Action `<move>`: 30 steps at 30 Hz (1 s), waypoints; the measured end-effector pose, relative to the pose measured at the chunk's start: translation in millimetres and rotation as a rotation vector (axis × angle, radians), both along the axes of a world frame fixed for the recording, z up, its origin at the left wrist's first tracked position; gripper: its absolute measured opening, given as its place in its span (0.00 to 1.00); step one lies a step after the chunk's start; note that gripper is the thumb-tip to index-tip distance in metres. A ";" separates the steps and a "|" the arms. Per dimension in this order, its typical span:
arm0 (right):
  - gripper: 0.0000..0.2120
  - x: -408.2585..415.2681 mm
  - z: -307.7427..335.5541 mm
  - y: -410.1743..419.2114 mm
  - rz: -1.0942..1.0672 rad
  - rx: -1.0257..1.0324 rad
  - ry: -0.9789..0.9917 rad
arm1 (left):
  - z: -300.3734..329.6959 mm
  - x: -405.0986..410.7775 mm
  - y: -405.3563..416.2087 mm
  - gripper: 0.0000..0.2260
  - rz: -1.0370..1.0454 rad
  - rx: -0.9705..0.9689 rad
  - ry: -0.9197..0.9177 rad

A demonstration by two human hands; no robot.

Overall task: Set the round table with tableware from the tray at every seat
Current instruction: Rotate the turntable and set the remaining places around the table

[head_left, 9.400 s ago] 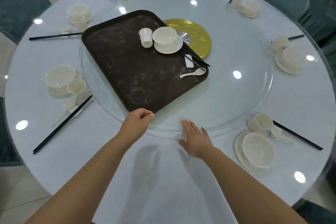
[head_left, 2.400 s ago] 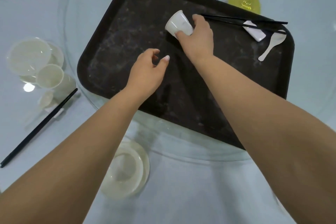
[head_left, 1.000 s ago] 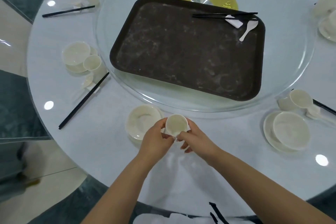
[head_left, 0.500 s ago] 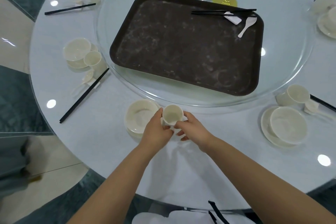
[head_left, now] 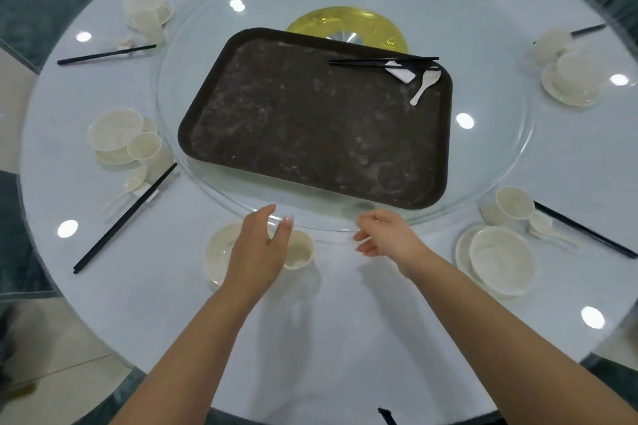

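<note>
Left hand point(head_left: 259, 254): open, fingers loosely spread, thumb apart, holding nothing; it hovers over the near-edge setting, partly covering the bowl on its saucer point(head_left: 215, 254) and the cup point(head_left: 299, 249) just beside it. Half a second ago both hands were round this cup; now it stands alone on the tabletop point(head_left: 310, 338), upright, mouth up, at the near edge just outside the glass turntable point(head_left: 500, 148).

Right hand point(head_left: 386, 235): empty, fingers loosely curled, raised just over the turntable's near rim, apart from the cup.

Tray point(head_left: 310, 121): dark brown, rectangular, on the turntable toward the centre of the tabletop, overlapping a gold disc point(head_left: 366, 22). At its far right corner: black chopsticks point(head_left: 383, 61), a white chopstick rest point(head_left: 400, 72) beneath them, a white spoon point(head_left: 425, 84) just beside.

Other seats: finished setting at the near right edge, with bowl on saucer point(head_left: 497, 257), cup point(head_left: 509, 205), spoon and chopsticks point(head_left: 583, 229). Setting at the left edge, with bowl point(head_left: 115, 131), cup point(head_left: 145, 147) and chopsticks point(head_left: 126, 217). Further settings along the far left, far and right edges.

Writing or brands: none can be read.
</note>
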State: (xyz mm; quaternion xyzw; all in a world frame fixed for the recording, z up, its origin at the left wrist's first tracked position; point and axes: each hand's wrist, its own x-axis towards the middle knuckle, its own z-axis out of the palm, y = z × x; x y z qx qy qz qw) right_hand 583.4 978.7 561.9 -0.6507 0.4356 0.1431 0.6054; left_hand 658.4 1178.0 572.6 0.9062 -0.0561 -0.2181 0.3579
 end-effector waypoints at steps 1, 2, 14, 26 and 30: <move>0.06 2.1 3.9 -9.5 -0.011 -0.017 -0.007 | 1.3 3.1 -5.6 0.22 -0.007 -0.001 -0.006; 0.06 4.2 7.6 -20.6 -0.029 -0.030 -0.015 | 2.9 6.7 -13.1 0.23 -0.018 -0.008 -0.008; 0.06 43.0 20.1 -123.5 -0.213 -0.097 -0.076 | 18.3 66.9 -118.7 0.18 -0.256 -0.069 -0.020; 0.07 143.1 11.5 -225.4 0.174 -0.691 -0.031 | -14.8 155.1 -205.0 0.21 -0.659 0.356 -0.261; 0.13 181.9 4.5 -234.1 0.362 -0.854 -0.031 | -29.8 183.2 -225.3 0.16 -0.648 0.443 -0.299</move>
